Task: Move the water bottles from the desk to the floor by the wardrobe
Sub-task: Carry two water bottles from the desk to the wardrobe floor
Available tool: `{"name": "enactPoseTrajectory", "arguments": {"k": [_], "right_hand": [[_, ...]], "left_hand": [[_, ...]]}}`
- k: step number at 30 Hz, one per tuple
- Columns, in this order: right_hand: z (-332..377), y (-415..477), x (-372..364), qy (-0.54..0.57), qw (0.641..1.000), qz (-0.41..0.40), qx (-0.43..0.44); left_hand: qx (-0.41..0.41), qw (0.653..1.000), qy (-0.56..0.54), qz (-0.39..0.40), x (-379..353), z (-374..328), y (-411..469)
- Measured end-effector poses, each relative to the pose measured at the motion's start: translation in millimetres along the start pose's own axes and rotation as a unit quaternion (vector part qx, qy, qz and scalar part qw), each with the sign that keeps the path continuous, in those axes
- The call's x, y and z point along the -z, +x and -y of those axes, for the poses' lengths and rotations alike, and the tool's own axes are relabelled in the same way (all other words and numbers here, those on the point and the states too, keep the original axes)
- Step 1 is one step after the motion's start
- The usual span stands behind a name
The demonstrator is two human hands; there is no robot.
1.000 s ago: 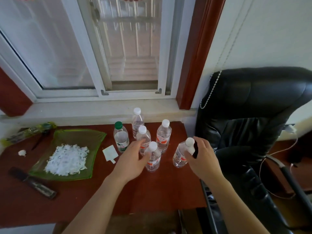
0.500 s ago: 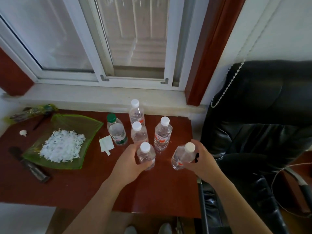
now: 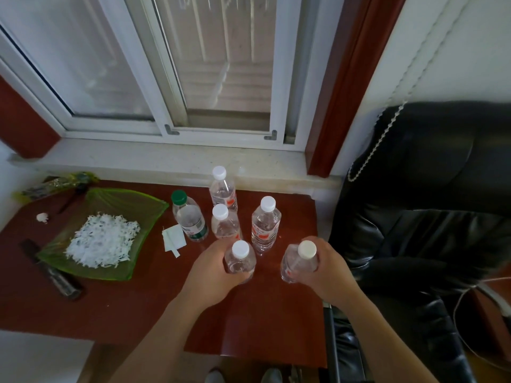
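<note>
Several clear plastic water bottles stand on the red-brown desk (image 3: 138,308) near its right end. My left hand (image 3: 213,275) is wrapped around the nearest white-capped bottle (image 3: 240,261). My right hand (image 3: 323,275) grips another white-capped bottle (image 3: 300,261), which leans to the right. Behind them stand three more white-capped bottles, at the middle (image 3: 224,225), the right (image 3: 265,225) and the back (image 3: 222,190). A green-capped bottle (image 3: 189,217) stands to their left. No wardrobe is in view.
A green glass dish (image 3: 149,208) holding white shreds sits on the desk's left half, with a dark handled tool (image 3: 52,272) in front and a small white paper (image 3: 172,239) beside it. A black leather chair (image 3: 431,217) stands close against the desk's right edge. A window sill runs behind.
Both hands have closed fully around the two nearest bottles. The view has drawn closer and tilted down over the desk.
</note>
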State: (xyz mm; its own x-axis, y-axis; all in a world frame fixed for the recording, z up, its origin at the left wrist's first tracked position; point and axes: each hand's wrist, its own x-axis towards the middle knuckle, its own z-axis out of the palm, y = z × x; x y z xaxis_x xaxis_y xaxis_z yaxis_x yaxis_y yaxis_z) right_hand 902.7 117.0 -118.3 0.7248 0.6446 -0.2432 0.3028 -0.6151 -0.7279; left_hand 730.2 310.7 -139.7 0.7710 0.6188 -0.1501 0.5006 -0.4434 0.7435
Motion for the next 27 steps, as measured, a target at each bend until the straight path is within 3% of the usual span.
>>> {"name": "enactPoseTrajectory", "arguments": {"k": [16,27], "right_hand": [[31,-64,-3,0.010,0.995,-0.095,0.016],[47,-188,-38,0.052,0.968,-0.239,-0.060]], "left_hand": [[-0.108,0.994,0.004,0.018,39,-19,-25],[-0.238,0.961,0.001,0.145,58,-26,-70]]}}
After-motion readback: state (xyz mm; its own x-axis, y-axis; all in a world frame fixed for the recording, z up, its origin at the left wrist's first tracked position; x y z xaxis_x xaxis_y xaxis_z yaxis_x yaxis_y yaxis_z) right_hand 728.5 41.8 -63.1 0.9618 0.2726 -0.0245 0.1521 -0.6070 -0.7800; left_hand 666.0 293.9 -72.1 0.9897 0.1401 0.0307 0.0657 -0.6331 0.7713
